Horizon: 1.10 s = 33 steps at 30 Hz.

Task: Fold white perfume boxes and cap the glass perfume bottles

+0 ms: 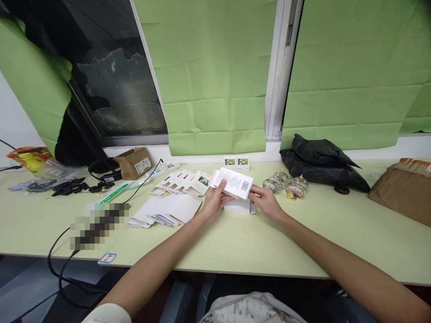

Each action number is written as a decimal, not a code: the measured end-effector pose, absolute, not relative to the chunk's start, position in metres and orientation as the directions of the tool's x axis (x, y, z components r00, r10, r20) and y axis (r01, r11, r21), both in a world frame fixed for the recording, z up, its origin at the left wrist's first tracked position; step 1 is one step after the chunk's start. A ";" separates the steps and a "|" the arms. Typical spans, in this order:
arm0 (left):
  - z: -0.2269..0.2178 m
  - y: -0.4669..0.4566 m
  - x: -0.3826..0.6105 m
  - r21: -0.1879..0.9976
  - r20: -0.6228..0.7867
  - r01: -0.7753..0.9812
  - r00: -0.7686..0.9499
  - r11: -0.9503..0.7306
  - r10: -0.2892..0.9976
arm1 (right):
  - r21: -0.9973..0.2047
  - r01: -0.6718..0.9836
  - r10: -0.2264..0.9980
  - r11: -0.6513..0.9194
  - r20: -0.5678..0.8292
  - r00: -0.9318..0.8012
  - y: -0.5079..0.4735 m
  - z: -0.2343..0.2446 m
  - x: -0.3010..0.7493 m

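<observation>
Both my hands hold a flat white carton blank with printed text and a barcode, just above the pale green table. My left hand pinches its left edge with closed fingers. My right hand grips its right corner. Under the carton lies a small white piece on the table. A row of more flat cartons fans out to the left, and a stack of white card sheets lies beside my left wrist. Two small assembled boxes stand upright by the wall behind.
Small glass bottles sit right of my hands, with a black plastic bag behind them. A brown parcel lies far right. At left are a small cardboard box, a power strip, black cables and plastic bags.
</observation>
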<state>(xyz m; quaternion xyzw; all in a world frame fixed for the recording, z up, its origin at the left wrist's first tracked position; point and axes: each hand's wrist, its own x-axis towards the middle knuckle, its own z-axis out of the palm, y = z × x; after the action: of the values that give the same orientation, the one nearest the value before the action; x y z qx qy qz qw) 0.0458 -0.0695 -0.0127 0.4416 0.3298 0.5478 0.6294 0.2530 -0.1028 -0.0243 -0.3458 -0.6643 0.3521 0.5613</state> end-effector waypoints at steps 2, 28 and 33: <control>-0.011 -0.069 0.045 0.915 0.045 -0.403 0.170 0.028 0.984 | -0.740 0.240 0.778 0.628 0.604 -0.173 -0.108 -0.023 0.252; -0.013 -0.057 0.037 0.904 0.248 -0.300 -0.211 -0.304 0.945 | -0.926 0.075 0.903 0.369 0.338 -0.266 -0.110 -0.024 0.254; -0.011 -0.073 0.044 0.866 0.468 -0.083 -0.208 -0.493 0.859 | -0.673 0.394 0.774 0.627 0.595 -0.216 -0.120 -0.017 0.251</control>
<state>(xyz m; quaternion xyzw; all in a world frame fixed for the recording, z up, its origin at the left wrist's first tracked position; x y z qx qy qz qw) 0.0440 -0.0726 -0.0112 0.5270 0.3680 0.6845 0.3440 0.2510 -0.1204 -0.0171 -0.3865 -0.7555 0.1932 0.4925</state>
